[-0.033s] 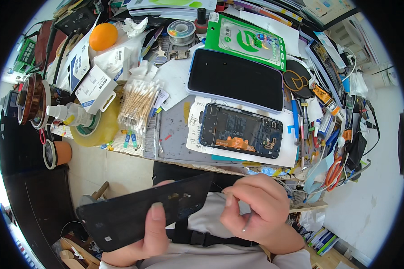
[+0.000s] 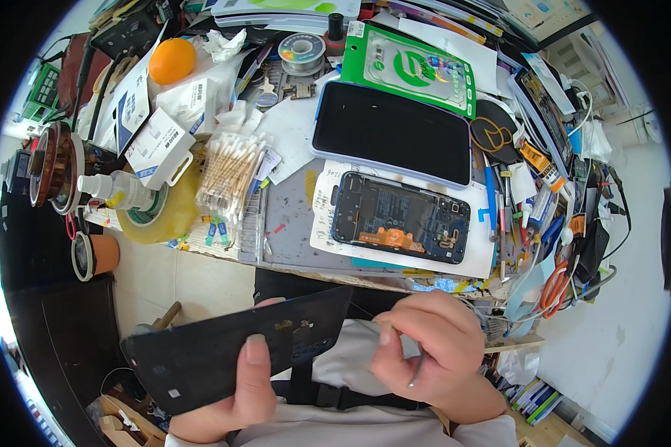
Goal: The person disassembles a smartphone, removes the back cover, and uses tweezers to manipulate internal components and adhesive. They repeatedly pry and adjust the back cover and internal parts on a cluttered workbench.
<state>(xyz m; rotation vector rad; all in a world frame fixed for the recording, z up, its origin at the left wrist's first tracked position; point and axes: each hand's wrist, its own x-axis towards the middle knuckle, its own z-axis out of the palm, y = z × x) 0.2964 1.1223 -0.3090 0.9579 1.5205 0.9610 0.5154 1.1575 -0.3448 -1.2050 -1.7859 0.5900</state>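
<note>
My L hand (image 2: 252, 391) holds the blk panel (image 2: 209, 357) near left, thumb on its face; my R hand (image 2: 434, 339) is curled almost closed round a thin metal tool (image 2: 417, 368), near right. Beyond, on the worktop (image 2: 297, 242): opened phone (image 2: 395, 212) mid, swab pack (image 2: 232, 171) left, cables (image 2: 555, 287) crowding right.

Workbench (image 2: 328, 276) with grey mat (image 2: 285, 212) and yellow tape roll (image 2: 147, 232)

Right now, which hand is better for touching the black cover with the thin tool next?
Probably the right hand: it pinches the thin tool and sits just right of the black cover, while the left hand is busy gripping that cover.
</note>
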